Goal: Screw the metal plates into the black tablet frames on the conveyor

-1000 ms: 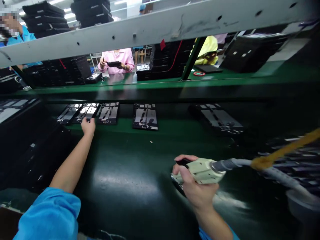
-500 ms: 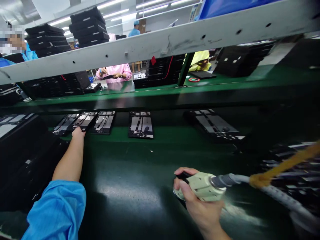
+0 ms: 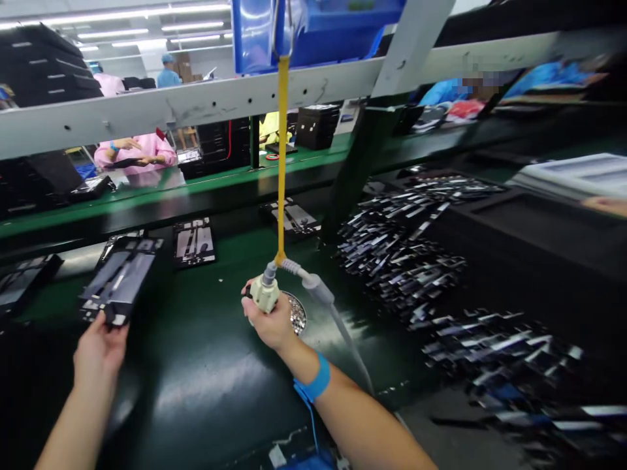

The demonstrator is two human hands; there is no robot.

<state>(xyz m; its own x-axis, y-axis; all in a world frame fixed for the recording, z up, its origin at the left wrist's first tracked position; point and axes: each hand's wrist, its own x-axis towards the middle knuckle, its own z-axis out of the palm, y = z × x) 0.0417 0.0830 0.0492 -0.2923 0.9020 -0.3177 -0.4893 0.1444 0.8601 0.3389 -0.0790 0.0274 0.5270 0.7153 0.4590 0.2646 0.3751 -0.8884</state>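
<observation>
My left hand grips the lower edge of a flat black tablet-like device with grey panels, lifted and tilted above the green bench. Wrapped around a pale cream electric screwdriver is my right hand; the tool's tip is hidden from view. A grey cable runs from its top, and a yellow strap leads up from there. Beside the right hand sits a round dish of small metal parts, probably screws. Another such device lies beyond, between the hands.
At right, many thin dark strips lie piled beside a black tray. A dark post rises behind the bench. A blue bin hangs above. Co-workers, one in a pink sleeve, sit across; another hand shows far right.
The view has swung right, bringing the strips and dish into sight. My left hand has lifted a device from the row and drawn it closer. My right hand still holds the screwdriver.
</observation>
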